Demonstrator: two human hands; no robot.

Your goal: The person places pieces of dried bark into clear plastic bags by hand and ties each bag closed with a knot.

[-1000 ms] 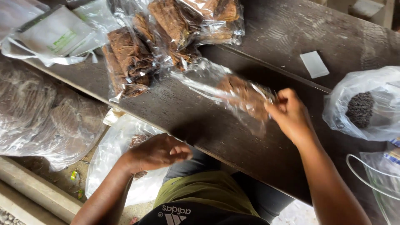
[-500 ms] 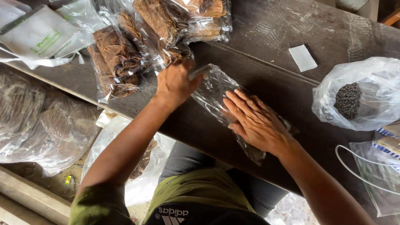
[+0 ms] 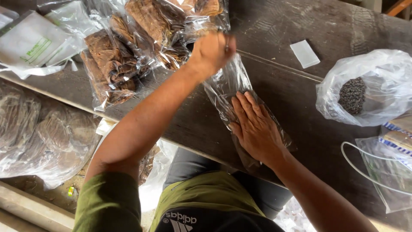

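A clear plastic bag (image 3: pixel 227 88) with brown dried material in it lies on the dark wooden table (image 3: pixel 274 77). My right hand (image 3: pixel 256 129) presses flat on the filled lower part of the bag, fingers spread. My left hand (image 3: pixel 211 50) is closed around the bag's open top end, pulling it taut away from me. Just beyond my left hand lies a pile of filled clear bags (image 3: pixel 141 38) holding the same brown material.
A small white rectangular piece (image 3: pixel 304 53) lies on the table at the back right. A clear bag with dark granules (image 3: pixel 365 88) sits at right, more plastic packets (image 3: pixel 386 167) below it. White pouches (image 3: pixel 32 43) lie at far left. Large bags of brown material (image 3: pixel 38 133) rest below the table.
My left hand came up from below the table to the bag's top end and gripped it. My right hand moved from the bag's end onto its filled part and flattened there.
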